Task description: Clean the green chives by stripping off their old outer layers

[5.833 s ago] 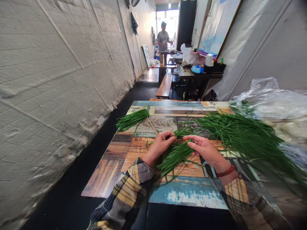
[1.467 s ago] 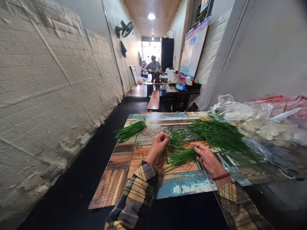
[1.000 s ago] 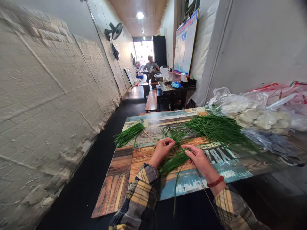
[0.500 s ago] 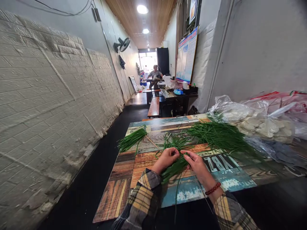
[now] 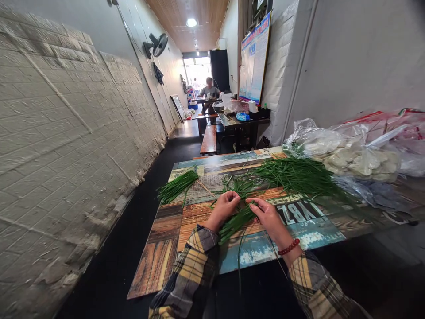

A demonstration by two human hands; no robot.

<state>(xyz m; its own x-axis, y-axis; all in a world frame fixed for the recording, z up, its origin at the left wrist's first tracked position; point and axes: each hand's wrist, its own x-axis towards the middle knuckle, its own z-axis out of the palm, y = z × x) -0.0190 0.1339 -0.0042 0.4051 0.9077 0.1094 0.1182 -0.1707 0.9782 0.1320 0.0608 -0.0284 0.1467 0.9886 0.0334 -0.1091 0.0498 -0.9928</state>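
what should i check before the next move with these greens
1. Right hand on the bunch: ok, the fingers grip its upper end.
2. Left hand holding a strand: cannot tell, the fingertips look pinched together, but anything between them is too small to see.
3. Bunch free of stragglers: not ok, a long strand hangs over the near edge of the table.
4. Left bundle wholly on the table: not ok, its ends jut past the left edge.
5. More greens at hand: ok, a pile lies beyond the right hand.
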